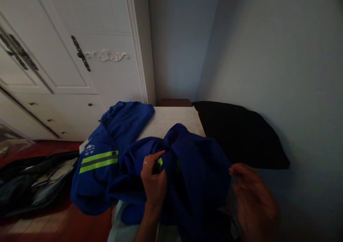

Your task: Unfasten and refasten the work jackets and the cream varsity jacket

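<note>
Our left hand (pixel 154 179) pinches a bunched dark-blue cloth garment (pixel 198 163) on the near part of the pale flat tabletop (pixel 167 119). Right of the tabletop, our right hand (pixel 253 195) is blurred; we cannot tell whether it grips. Bright-blue striped fabric (pixel 120 126) covers the tabletop's left edge.

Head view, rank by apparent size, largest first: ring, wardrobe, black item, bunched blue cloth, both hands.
1. Wardrobe
2. Bunched blue cloth
3. Black item
4. Left hand, right hand: unranked; right is blurred, nearness unsure
5. Ring
</note>
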A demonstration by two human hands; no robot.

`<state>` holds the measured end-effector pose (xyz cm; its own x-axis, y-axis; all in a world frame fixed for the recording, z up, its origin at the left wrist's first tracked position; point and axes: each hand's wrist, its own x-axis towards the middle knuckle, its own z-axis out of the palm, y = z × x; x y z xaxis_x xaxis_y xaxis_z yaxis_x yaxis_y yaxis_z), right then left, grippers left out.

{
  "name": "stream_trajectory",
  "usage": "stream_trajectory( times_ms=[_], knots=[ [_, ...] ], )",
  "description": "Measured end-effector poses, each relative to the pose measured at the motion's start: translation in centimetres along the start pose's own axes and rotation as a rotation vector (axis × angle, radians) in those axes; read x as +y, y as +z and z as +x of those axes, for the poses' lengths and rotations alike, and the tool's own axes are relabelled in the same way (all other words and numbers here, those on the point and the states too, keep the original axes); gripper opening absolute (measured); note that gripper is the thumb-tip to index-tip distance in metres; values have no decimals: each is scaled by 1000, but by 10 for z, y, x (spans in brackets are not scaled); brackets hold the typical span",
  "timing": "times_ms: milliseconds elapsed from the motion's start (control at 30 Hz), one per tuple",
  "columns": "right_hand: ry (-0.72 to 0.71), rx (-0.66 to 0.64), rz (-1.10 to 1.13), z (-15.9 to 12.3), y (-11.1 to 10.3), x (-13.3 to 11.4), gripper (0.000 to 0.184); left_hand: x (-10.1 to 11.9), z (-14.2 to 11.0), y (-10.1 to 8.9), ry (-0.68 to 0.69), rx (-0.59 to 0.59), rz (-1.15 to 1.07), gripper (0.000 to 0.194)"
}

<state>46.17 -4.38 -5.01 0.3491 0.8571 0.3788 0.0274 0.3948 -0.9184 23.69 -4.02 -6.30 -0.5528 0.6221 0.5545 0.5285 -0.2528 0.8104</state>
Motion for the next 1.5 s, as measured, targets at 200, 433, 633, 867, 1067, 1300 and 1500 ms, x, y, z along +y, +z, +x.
stream_trajectory(
  times_ms=[200, 433, 633, 867, 1067, 1300, 1500],
  knots=[
    [-209, -600, -133, -29, 37, -30, 26, 10, -8, -12, 158, 39, 37, 32],
    [-227, -637, -201, -27, 96, -26, 51, 24, -11, -32, 307, 8, 63, 31],
    [-294, -605, -204, -30, 111, -35, 30, 26, -10, -38, 277, 46, 137, 24],
    [-258, -577, -148, -31, 119, -28, 26, 24, -3, -35, 399, 54, 114, 13],
    [-221, -563, -96, -34, 124, -20, 25, 23, -3, -30, 387, 80, 94, 14],
    [-186, -569, -58, -33, 125, -14, 26, 19, -8, -23, 265, 89, 30, 16],
    [-182, -585, -5, -32, 125, -7, 24, 16, -11, -23, 113, 68, -39, 14]
  ],
)
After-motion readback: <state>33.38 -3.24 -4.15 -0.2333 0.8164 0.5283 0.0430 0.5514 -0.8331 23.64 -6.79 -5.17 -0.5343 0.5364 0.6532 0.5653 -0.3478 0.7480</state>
